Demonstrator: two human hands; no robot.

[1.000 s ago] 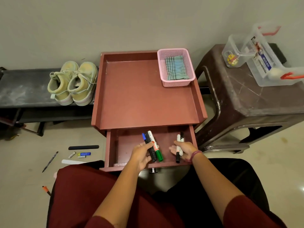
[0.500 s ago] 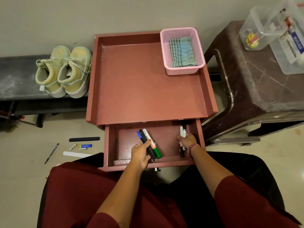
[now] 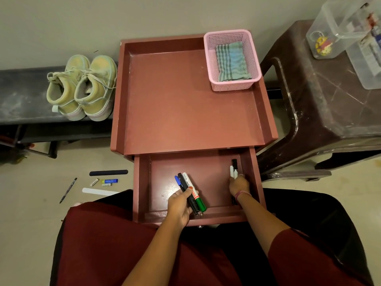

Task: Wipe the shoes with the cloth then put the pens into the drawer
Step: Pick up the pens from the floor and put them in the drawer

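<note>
Pens [image 3: 190, 193] sit clenched in the left hand [image 3: 179, 205] low over the open drawer [image 3: 208, 218] at lower centre, while the right hand [image 3: 238, 185] grasps two more [image 3: 234, 169] by its right wall, likely to lay them inside; shoes [image 3: 82, 89] wait upper left.

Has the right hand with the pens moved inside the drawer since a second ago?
Yes. The right hand went from mid-drawer toward the drawer's right wall, carrying its pens.
</note>
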